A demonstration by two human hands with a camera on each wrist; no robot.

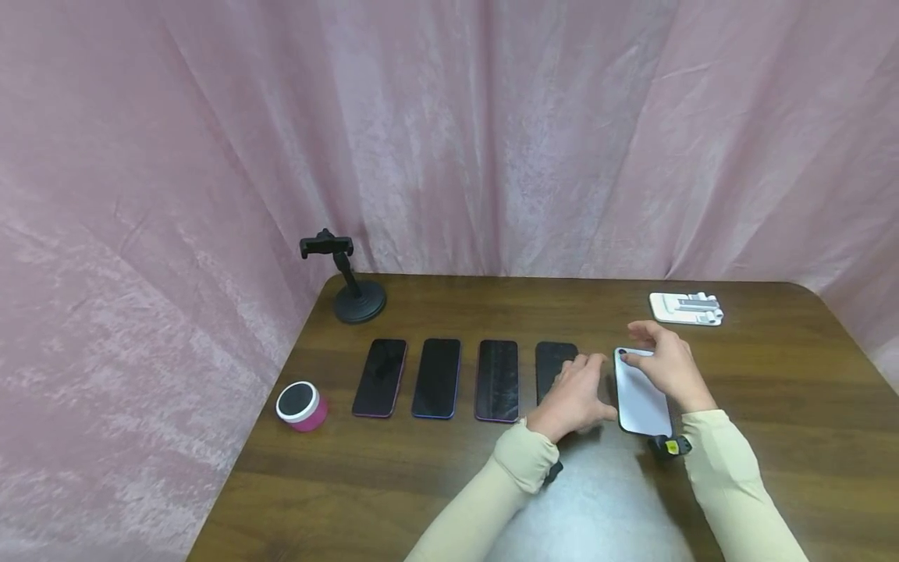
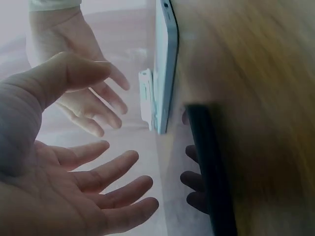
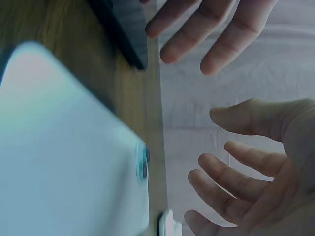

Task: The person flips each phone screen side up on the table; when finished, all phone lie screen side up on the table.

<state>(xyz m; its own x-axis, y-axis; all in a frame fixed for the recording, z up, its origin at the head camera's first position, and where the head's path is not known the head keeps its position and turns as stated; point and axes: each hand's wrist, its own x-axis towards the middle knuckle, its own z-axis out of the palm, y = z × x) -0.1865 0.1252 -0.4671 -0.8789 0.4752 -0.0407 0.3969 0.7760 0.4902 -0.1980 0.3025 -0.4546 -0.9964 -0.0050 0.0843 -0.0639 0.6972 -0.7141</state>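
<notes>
A white phone [image 1: 642,398] lies back up on the table, its camera bump at the upper left corner. Over its upper end hovers my right hand [image 1: 670,371], fingers spread and nothing between them. My left hand [image 1: 572,396] is held above a dark phone [image 1: 553,363], covering its lower part in the head view. Loosely bent, the left fingers [image 2: 113,172] are apart from the dark phone's edge [image 2: 209,162] in the left wrist view. In the right wrist view, the right fingers [image 3: 231,182] also hold nothing, with the white phone's back [image 3: 74,147] beside them.
Three more dark phones, one of them a phone [image 1: 379,378] at the left end, lie in a row. A black phone stand [image 1: 358,300] and a pink-and-white round container [image 1: 303,406] are at the left. A white folded stand [image 1: 687,308] lies at the back right.
</notes>
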